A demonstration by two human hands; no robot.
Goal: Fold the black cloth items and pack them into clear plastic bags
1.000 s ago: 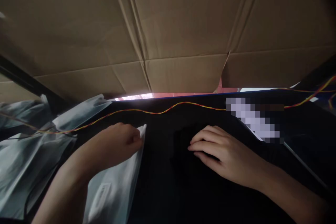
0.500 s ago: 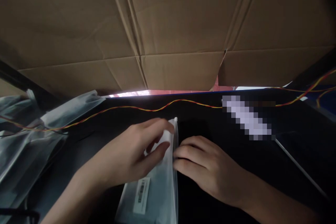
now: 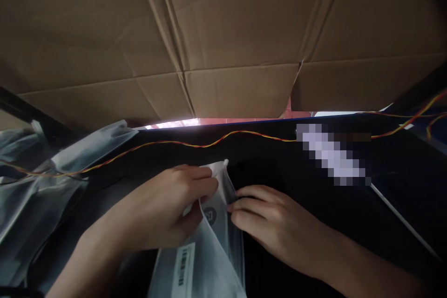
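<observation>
A frosted plastic zip bag [image 3: 206, 260] with a white barcode label [image 3: 183, 270] lies on the black table. Its long right side gapes apart, and a dark round mark shows inside. My left hand [image 3: 186, 200] is closed on the upper layer of the bag and holds it up and to the left. At the opposite edge, my right hand [image 3: 267, 221] has its fingers closed on the bag's lower layer; the thumb is hidden. The white slider of the bag sits at the far end of the opening.
More frosted plastic bags [image 3: 38, 214] lie at the left. A twisted red and yellow wire [image 3: 167, 142] runs across the back of the black table [image 3: 279, 158]. At the right are a blurred-out pale object and a thin white rod [image 3: 401, 219]. Cardboard [image 3: 237, 23] rises behind.
My left hand has closed on the bag's upper layer and drawn it left, so the bag's side has opened. My right hand has stayed nearly in place at the edge.
</observation>
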